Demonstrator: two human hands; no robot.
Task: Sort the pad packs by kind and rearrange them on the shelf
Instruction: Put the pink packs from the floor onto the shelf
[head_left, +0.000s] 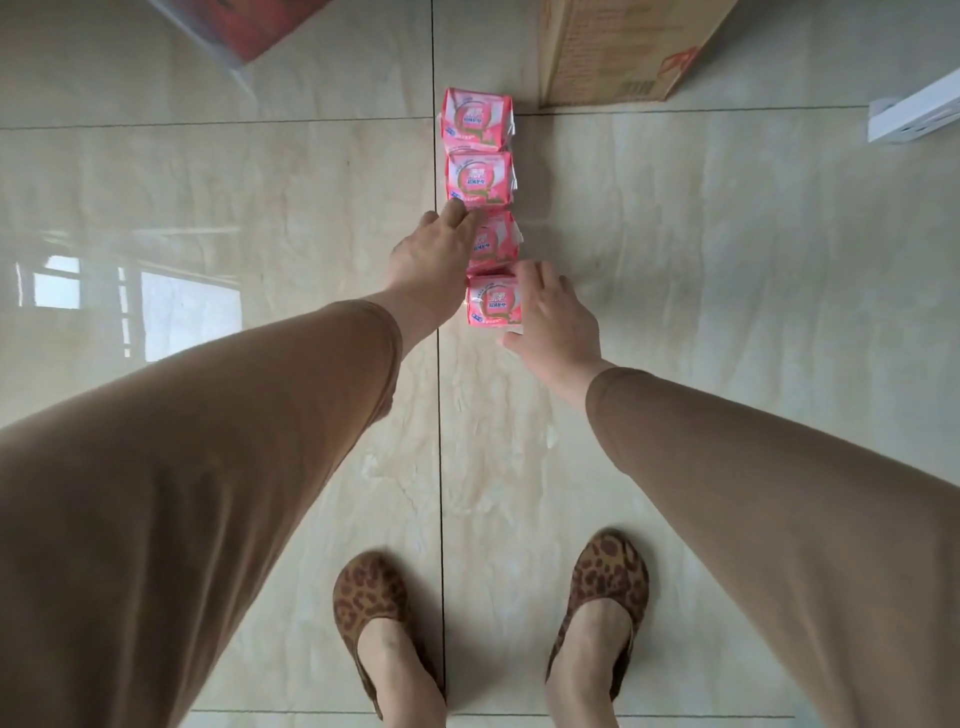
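Observation:
Several pink pad packs of one kind lie in a straight row on the tiled floor, running away from me. The farthest pack (477, 122) and the second pack (480, 179) lie free. My left hand (428, 254) reaches over the third pack (496, 241), fingertips touching the near edge of the second pack and covering part of the third. My right hand (553, 317) holds the nearest pack (493, 301) from its right side, fingers at its top edge and thumb near its bottom corner. No shelf is in view.
A brown cardboard box (613, 47) stands just right of the row's far end. A red-and-white package (234, 26) sits at the far left, a white board (914, 114) at the right edge. My feet in leopard-print shoes (374, 618) stand near the bottom.

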